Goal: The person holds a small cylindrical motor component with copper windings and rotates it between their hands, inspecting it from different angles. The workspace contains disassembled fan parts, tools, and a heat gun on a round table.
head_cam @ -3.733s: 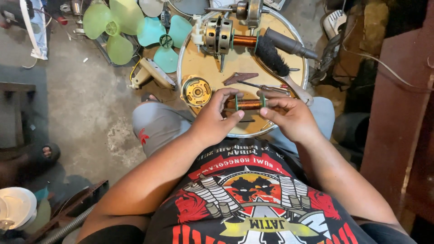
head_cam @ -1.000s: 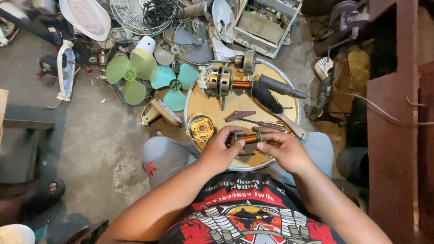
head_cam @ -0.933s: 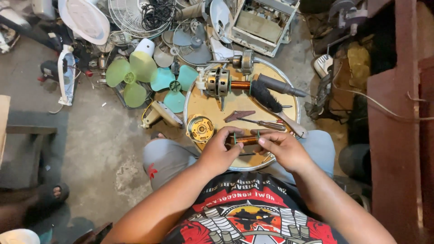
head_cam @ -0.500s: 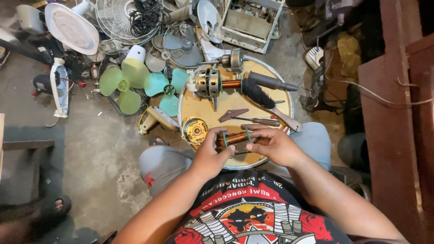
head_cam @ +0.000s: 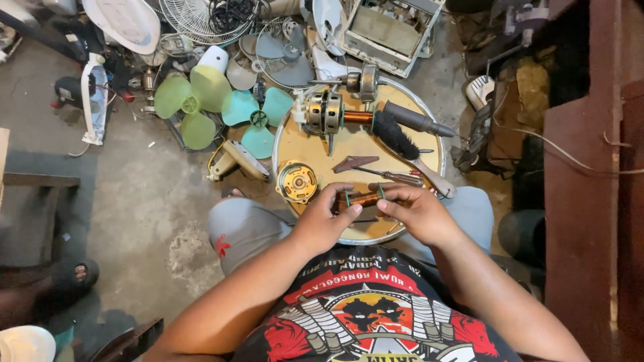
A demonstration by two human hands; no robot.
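Now the view has slid upward since a few seconds back: more of the floor clutter shows at the top, and the round tray sits lower in the picture, but both hands stay locked on the same small part. The left hand (head_cam: 320,224) pinches one end of the copper-wound coil (head_cam: 361,198) between thumb and fingertips, and the right hand (head_cam: 419,213) closes narrowly on the other end; the coil is held level just above the near edge of the round wooden tray (head_cam: 422,137), close to the person's knees.

Textures next. The coil gleams reddish copper with green bands at its ends. The tray is pale tan wood with a thin metal rim. On it lies a brass-coloured round motor cap (head_cam: 297,181), left of the hands and just apart from them. Farther back rests a fan motor (head_cam: 327,112), dull silver with exposed copper winding, beside a black-bristled brush (head_cam: 396,135) with a dark grip. Between them and the hands lie a rusty flat metal piece (head_cam: 355,162) and a screwdriver (head_cam: 392,175).

Off the tray, on rough grey concrete, sit a lime-green fan blade (head_cam: 189,100) and a teal fan blade (head_cam: 258,119), both smooth plastic with three lobes.
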